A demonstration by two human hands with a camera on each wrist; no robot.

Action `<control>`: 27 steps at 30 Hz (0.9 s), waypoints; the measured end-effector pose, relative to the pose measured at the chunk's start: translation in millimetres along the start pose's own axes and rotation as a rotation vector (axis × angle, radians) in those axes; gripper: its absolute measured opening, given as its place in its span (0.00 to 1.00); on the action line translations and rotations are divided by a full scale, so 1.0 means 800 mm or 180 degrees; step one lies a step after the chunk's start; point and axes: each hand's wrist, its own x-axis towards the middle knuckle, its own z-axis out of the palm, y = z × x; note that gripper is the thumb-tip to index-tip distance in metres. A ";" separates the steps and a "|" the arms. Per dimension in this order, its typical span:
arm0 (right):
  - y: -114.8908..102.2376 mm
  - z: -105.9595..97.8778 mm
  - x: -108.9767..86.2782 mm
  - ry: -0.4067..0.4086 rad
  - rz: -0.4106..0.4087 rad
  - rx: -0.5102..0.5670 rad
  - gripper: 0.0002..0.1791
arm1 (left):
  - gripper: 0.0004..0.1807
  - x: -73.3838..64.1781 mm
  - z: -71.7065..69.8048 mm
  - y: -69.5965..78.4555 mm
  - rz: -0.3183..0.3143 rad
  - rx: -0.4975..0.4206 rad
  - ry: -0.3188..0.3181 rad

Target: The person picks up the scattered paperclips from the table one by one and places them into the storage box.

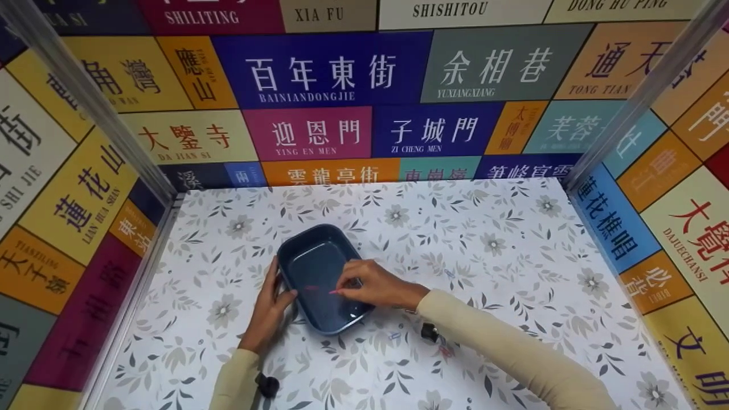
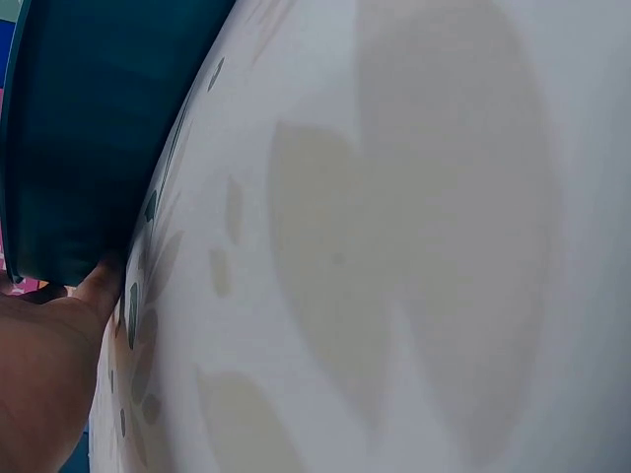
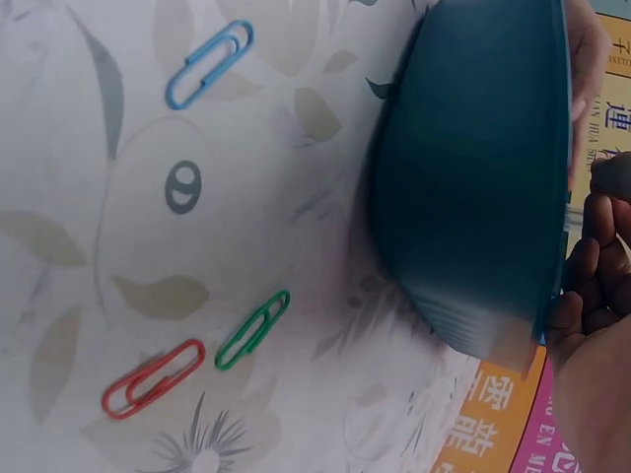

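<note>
A dark blue rectangular dish (image 1: 324, 319) stands on the patterned tabletop. My left hand (image 1: 272, 302) holds it at its left side, fingers along the outer wall and thumb at the rim; the left wrist view shows part of this hand (image 2: 54, 365) at the dish's lower edge. Over the dish's right side, my right hand (image 1: 376, 285) pinches a small pink-red paper clip (image 1: 335, 292) between thumb and fingertips. Another pinkish shape (image 1: 311, 287) shows inside the dish, either a clip or a reflection. In the right wrist view, curled fingers (image 3: 582, 261) appear beyond the dish wall.
Loose on the table lie a blue paper clip (image 3: 209, 64), a green paper clip (image 3: 252, 330) and a red paper clip (image 3: 153, 379). A pale clip (image 1: 450, 274) lies right of the dish. Sign-covered panels (image 1: 319, 68) enclose the table at the back and sides.
</note>
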 end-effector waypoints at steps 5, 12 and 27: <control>-0.001 0.010 0.007 -0.0046 -0.0166 -0.0220 0.03 | 0.48 0.000 0.001 0.001 0.0005 0.0004 0.0011; -0.009 0.012 0.024 -0.0383 -0.0069 -0.0392 0.02 | 0.48 -0.001 0.001 0.001 0.0019 0.0025 0.0025; -0.014 0.026 0.051 -0.0980 -0.0021 -0.0647 0.05 | 0.49 -0.003 0.001 0.002 -0.0043 0.0020 0.0029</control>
